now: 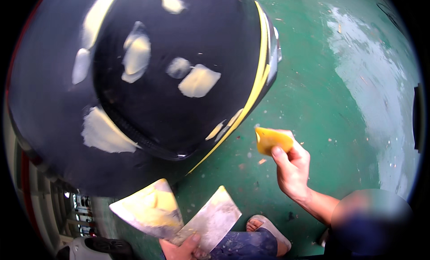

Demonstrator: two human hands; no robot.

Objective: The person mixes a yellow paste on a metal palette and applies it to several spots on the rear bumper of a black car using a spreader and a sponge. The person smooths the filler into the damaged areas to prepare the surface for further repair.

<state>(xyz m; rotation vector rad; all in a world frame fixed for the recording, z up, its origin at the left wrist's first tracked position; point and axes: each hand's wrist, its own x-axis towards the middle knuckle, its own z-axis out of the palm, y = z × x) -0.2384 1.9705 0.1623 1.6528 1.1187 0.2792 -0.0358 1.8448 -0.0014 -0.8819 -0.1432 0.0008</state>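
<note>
My right hand [294, 170], raised in front of the dark car panel [148, 99], pinches a yellow putty spreader [270, 140] between thumb and fingers. At the lower edge, my left hand [186, 247] grips a flat metal putty knife [215, 219]. Beside that blade, a second broad plate [152, 204] fans out to the left, loaded with pale yellow filler; how it is held is partly hidden. Across the panel lie several cream filler patches, including one wide patch [105, 132] and a squarish one [200, 81]. The spreader is apart from the panel.
Yellow tape [260, 76] runs along the panel's right edge. The green floor [313, 103] has a pale worn strip [367, 90] and scattered crumbs. My sandalled foot [268, 228] stands below. Part of another vehicle [96, 249] shows at lower left.
</note>
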